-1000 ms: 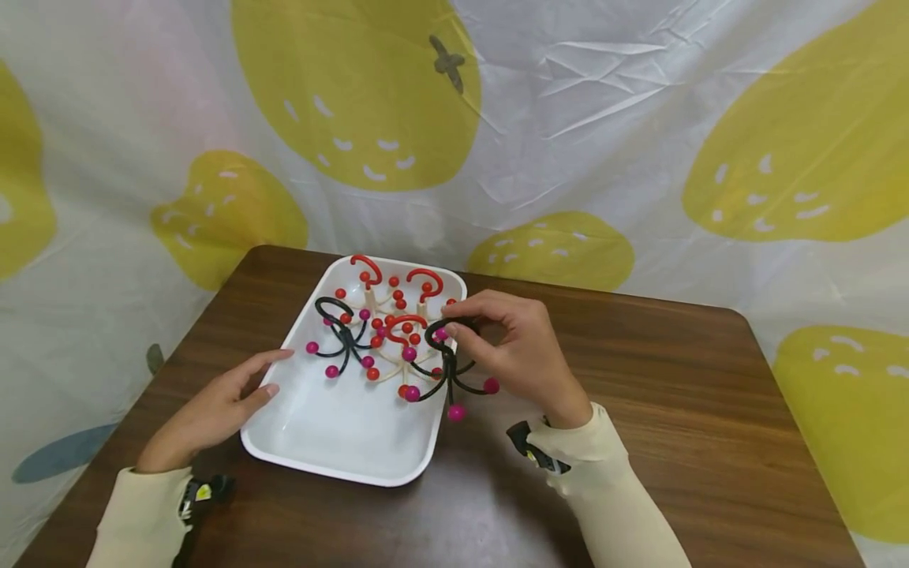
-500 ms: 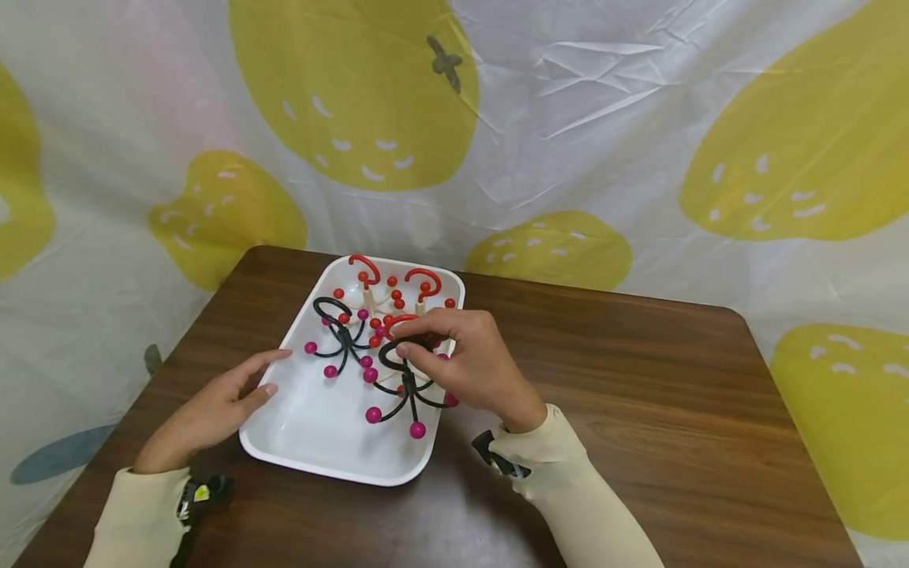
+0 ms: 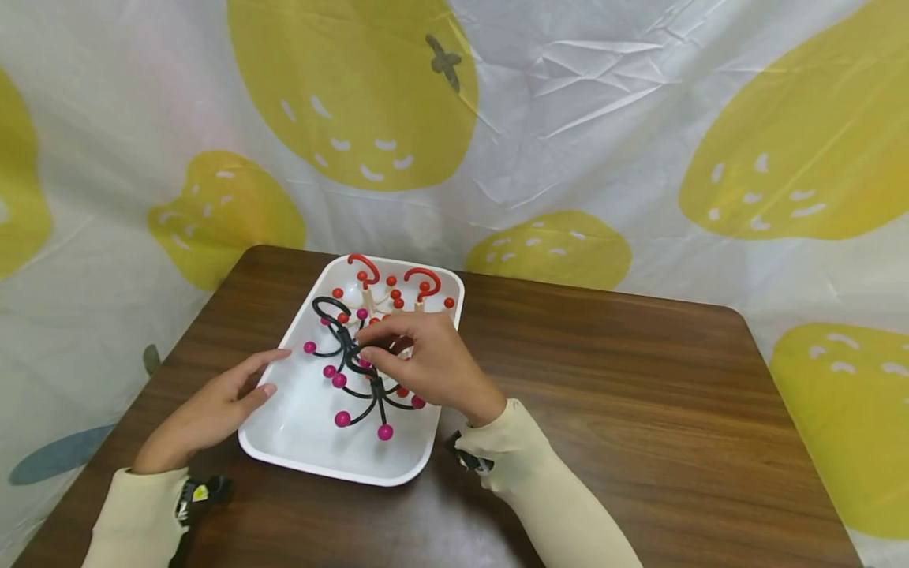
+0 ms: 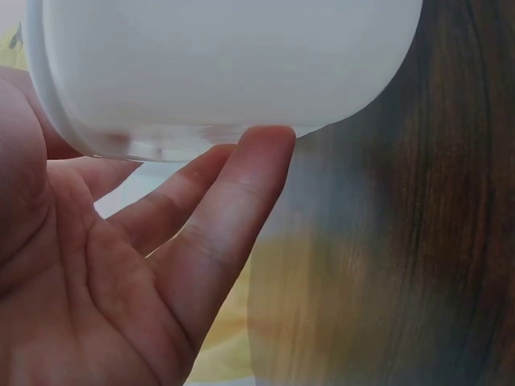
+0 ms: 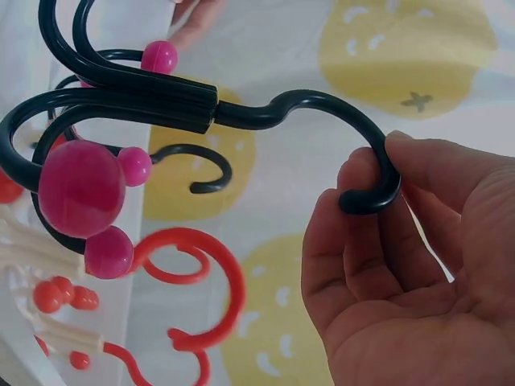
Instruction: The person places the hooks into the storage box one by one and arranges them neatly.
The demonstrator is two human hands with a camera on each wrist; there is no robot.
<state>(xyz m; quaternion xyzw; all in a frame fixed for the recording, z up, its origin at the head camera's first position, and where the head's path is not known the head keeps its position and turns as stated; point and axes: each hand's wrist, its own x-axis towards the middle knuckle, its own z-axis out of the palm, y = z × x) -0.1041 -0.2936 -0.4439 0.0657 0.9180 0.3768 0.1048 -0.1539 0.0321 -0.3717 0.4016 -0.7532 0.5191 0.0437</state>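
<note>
My right hand (image 3: 436, 364) pinches a black multi-arm hook hanger (image 3: 378, 388) by its curved hook, thumb against fingers, as the right wrist view also shows. Magenta balls (image 5: 82, 190) tip the hanger's arms. It hangs upright over the white tray (image 3: 298, 430); whether the balls touch the tray floor I cannot tell. A second black hanger (image 3: 342, 335) stands in the tray just left of it. My left hand (image 3: 209, 410) rests against the tray's left rim. In the left wrist view its extended fingers (image 4: 261, 169) touch the outer wall.
Cream hangers with red hooks (image 3: 426, 276) and red balls stand at the tray's far end, one partly hidden behind my right hand. The brown wooden table (image 3: 604, 379) extends to the right. A curtain with yellow fruit prints (image 3: 355, 87) hangs behind the table.
My right hand has carried the black hook hanger leftward from the tray's right edge to over its middle, close to the second black one. The left hand and tray stay put.
</note>
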